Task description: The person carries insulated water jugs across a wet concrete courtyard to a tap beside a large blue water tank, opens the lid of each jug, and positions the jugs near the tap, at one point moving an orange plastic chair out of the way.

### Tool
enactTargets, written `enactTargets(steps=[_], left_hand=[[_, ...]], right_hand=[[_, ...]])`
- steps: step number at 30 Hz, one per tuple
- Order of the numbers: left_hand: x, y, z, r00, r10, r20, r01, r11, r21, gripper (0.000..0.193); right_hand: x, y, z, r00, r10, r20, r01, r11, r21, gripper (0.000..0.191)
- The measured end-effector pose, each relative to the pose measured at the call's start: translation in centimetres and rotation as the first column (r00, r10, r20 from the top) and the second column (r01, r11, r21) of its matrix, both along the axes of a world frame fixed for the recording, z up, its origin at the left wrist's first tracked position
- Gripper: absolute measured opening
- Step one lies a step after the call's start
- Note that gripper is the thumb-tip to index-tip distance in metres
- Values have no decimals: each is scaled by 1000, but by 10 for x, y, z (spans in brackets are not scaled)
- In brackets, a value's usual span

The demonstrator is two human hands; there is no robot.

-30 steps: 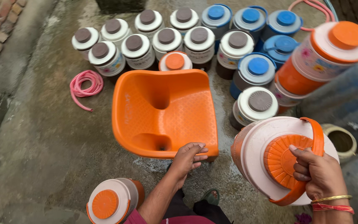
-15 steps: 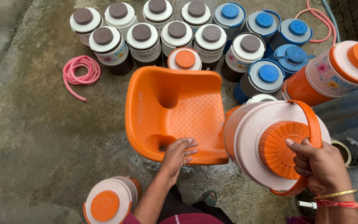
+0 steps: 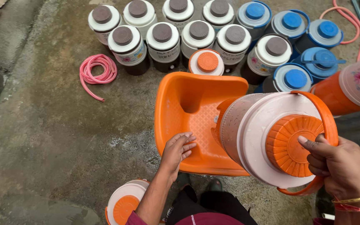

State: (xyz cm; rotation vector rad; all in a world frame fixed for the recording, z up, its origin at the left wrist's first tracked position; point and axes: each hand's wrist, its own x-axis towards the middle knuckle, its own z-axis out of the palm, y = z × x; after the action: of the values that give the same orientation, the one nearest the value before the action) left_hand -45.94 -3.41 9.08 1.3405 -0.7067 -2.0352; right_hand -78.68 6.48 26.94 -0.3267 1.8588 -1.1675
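My right hand (image 3: 340, 168) grips the orange screw lid and handle of a large orange-and-white water jug (image 3: 267, 133), which lies tilted on its side above the right part of an orange plastic stool (image 3: 184, 108). My left hand (image 3: 176, 150) rests flat on the stool's near edge with its fingers spread. The stool lies on wet concrete ground in front of me.
Several white jugs with brown lids (image 3: 163, 35) and blue jugs (image 3: 296, 77) stand in rows behind the stool. A coiled pink hose (image 3: 98, 70) lies at the left. Another orange-lidded jug (image 3: 123, 204) stands by my left arm, and one more orange jug (image 3: 355, 85) lies at the right.
My right hand has swung the jug leftward and up over the stool. My left hand stays on the stool's edge. The view has shifted slightly.
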Motion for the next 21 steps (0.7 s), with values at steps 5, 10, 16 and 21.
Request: enactTargets(steps=[5,10,16,21], left_hand=[[6,-6,2,999,49,19,-49,999,10,41],[1,-17,13,995,82,61,-80,996,-26,41],[-18,-30,39,991,123,59,-117,988,-96,43],[-32,-31,61,990,143,-2,-142,982,-125,49]], right_hand=[[4,-25,1,997,77,-2,-77,994,-84,44],[2,-61,9,984,170,-56,-176,972,-155,44],[22,-108,39,944,267,-191,-309,921,-237,35],[55,-134,69,882,338,-328,-419,881,-220,37]])
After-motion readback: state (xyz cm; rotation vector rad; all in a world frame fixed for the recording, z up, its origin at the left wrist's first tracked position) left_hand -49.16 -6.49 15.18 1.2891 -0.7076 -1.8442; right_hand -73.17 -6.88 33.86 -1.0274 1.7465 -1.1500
